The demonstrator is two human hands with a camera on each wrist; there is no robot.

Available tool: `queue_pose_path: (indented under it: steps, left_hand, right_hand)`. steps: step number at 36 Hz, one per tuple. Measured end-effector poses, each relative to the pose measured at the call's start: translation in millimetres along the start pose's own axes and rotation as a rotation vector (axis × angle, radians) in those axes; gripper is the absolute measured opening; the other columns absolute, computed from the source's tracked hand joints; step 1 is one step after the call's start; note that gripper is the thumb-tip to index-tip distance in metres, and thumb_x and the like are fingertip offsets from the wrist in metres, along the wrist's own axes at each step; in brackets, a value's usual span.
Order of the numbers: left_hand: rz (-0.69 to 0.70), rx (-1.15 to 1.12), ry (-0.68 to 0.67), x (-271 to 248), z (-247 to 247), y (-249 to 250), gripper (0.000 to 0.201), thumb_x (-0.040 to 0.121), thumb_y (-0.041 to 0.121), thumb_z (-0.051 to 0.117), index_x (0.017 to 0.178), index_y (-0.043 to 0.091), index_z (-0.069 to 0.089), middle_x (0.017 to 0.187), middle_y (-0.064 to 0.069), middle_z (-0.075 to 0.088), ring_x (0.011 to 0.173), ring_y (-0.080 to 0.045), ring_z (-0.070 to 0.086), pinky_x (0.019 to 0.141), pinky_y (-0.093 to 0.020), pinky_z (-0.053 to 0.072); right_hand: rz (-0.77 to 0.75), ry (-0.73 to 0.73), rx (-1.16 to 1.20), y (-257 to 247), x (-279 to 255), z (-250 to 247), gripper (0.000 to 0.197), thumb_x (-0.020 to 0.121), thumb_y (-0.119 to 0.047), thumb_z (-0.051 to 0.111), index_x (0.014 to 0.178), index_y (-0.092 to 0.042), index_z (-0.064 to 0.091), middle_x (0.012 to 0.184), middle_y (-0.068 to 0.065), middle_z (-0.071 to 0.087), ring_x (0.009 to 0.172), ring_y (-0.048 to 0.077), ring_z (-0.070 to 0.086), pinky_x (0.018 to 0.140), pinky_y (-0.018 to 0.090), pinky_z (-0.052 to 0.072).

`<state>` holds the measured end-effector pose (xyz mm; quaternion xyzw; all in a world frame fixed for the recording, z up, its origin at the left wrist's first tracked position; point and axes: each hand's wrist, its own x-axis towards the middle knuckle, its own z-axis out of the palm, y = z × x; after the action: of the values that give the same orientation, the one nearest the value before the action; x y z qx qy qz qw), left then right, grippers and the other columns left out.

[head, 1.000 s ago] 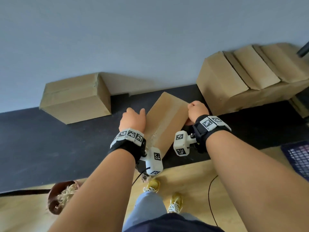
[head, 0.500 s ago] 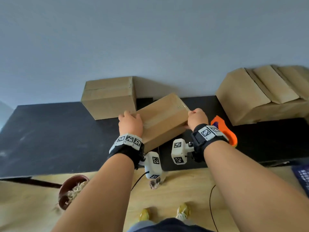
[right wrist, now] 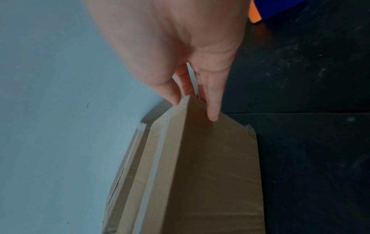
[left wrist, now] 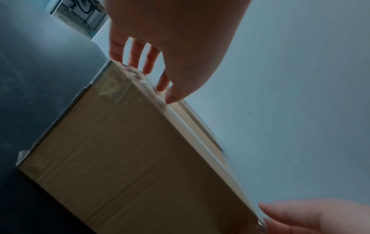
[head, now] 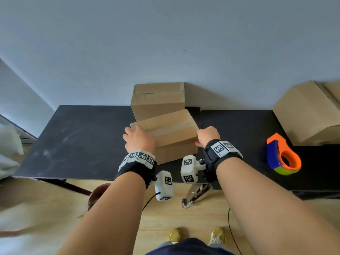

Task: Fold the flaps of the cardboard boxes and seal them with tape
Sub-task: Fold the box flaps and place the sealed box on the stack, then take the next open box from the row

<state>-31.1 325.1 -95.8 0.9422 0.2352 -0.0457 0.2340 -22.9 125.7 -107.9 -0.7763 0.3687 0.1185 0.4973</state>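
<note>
A closed cardboard box (head: 171, 131) with clear tape along its top seam lies crosswise on the black table (head: 77, 140), between my two hands. My left hand (head: 132, 131) holds its left end, fingers over the top edge and thumb on the near edge. The left wrist view shows those fingers (left wrist: 136, 55) over the box (left wrist: 130, 150), above a taped end (left wrist: 112, 88). My right hand (head: 201, 138) pinches the right end. In the right wrist view its thumb and fingers (right wrist: 212, 102) clamp the box corner (right wrist: 190, 101). I cannot tell whether the box rests on the table.
A second closed box (head: 158, 100) stands right behind, against the wall. More boxes (head: 309, 116) are stacked at the far right. An orange and blue tape dispenser (head: 283, 158) lies on the table's right part. A brown pot (head: 97, 194) stands on the wooden floor.
Both hands have turned the box from pointing away to lying crosswise and carried it left, up to the box at the wall. The view has swung left.
</note>
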Motion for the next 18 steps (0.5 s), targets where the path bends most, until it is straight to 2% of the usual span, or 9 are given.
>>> queue_pose_path:
  steps: [1, 2, 3, 5, 9, 11, 12, 15, 18]
  left_hand:
    - [0.027, -0.014, -0.008, 5, -1, -2, 0.032, 0.089, 0.013, 0.037, 0.117, 0.01, 0.052, 0.125, -0.011, 0.037, 0.114, -0.031, 0.037, 0.09, -0.042, 0.043]
    - [0.057, -0.031, -0.014, 10, -3, -3, 0.033, 0.09, 0.013, 0.037, 0.119, 0.009, 0.052, 0.126, -0.012, 0.037, 0.115, -0.032, 0.037, 0.093, -0.041, 0.04]
    - [0.087, -0.049, -0.021, 15, -4, -5, 0.035, 0.09, 0.012, 0.037, 0.121, 0.009, 0.051, 0.128, -0.012, 0.037, 0.117, -0.032, 0.037, 0.096, -0.04, 0.038]
    - [0.139, -0.073, -0.037, 26, -6, -7, 0.039, 0.089, 0.012, 0.037, 0.126, 0.008, 0.049, 0.134, -0.012, 0.037, 0.123, -0.031, 0.036, 0.104, -0.039, 0.034]
    - [0.228, -0.051, -0.081, 42, -7, -7, 0.04, 0.091, 0.017, 0.042, 0.13, 0.007, 0.048, 0.141, -0.015, 0.032, 0.13, -0.033, 0.03, 0.112, -0.043, 0.026]
    - [0.291, -0.02, -0.12, 50, -6, -8, 0.045, 0.092, 0.021, 0.045, 0.135, 0.009, 0.046, 0.148, -0.014, 0.026, 0.138, -0.032, 0.02, 0.116, -0.044, 0.02]
    - [0.319, -0.008, -0.135, 53, -5, -8, 0.047, 0.092, 0.022, 0.047, 0.137, 0.011, 0.044, 0.152, -0.012, 0.022, 0.142, -0.03, 0.016, 0.117, -0.044, 0.019]
    - [0.37, 0.013, -0.129, 54, -2, -1, 0.047, 0.094, 0.021, 0.045, 0.14, 0.014, 0.042, 0.157, -0.011, 0.014, 0.146, -0.026, 0.01, 0.118, -0.043, 0.018]
    - [0.389, -0.057, -0.076, 41, 5, 18, 0.05, 0.094, 0.011, 0.038, 0.144, 0.019, 0.039, 0.159, -0.004, 0.013, 0.147, -0.021, 0.012, 0.117, -0.043, 0.023]
  right_hand:
    - [0.013, 0.009, 0.034, -3, 2, 4, 0.023, 0.092, -0.006, 0.054, 0.114, 0.001, 0.058, 0.104, 0.018, 0.067, 0.093, 0.034, 0.067, 0.083, 0.043, 0.058]
    - [0.019, 0.002, 0.06, -5, 3, 7, 0.021, 0.092, -0.006, 0.054, 0.111, 0.001, 0.059, 0.105, 0.019, 0.066, 0.093, 0.036, 0.067, 0.085, 0.046, 0.058]
    - [0.022, -0.018, 0.063, -7, 4, 11, 0.014, 0.091, -0.006, 0.054, 0.102, 0.0, 0.059, 0.104, 0.02, 0.066, 0.095, 0.037, 0.067, 0.087, 0.047, 0.057]
    - [0.021, -0.051, 0.068, -10, 4, 16, 0.005, 0.088, -0.006, 0.055, 0.084, -0.004, 0.056, 0.104, 0.021, 0.067, 0.099, 0.038, 0.066, 0.091, 0.048, 0.055]
    - [-0.049, -0.082, 0.016, -16, -1, 19, 0.013, 0.089, -0.006, 0.054, 0.076, -0.007, 0.057, 0.095, 0.021, 0.069, 0.096, 0.037, 0.069, 0.09, 0.049, 0.056]
    - [-0.078, -0.115, 0.004, -20, -12, 15, 0.012, 0.09, -0.007, 0.054, 0.079, -0.007, 0.06, 0.096, 0.021, 0.069, 0.096, 0.037, 0.069, 0.091, 0.049, 0.056]
    - [-0.085, -0.127, -0.002, -20, -14, 12, 0.01, 0.091, -0.007, 0.055, 0.086, -0.004, 0.063, 0.096, 0.02, 0.068, 0.097, 0.037, 0.069, 0.091, 0.049, 0.056]
    - [-0.089, -0.114, -0.018, -16, -12, 2, 0.022, 0.092, -0.008, 0.055, 0.107, 0.005, 0.065, 0.093, 0.018, 0.064, 0.101, 0.037, 0.068, 0.093, 0.049, 0.055]
    - [-0.099, -0.039, -0.056, -10, -9, -14, 0.021, 0.091, -0.011, 0.055, 0.103, 0.001, 0.067, 0.1, 0.018, 0.069, 0.1, 0.035, 0.068, 0.092, 0.047, 0.055]
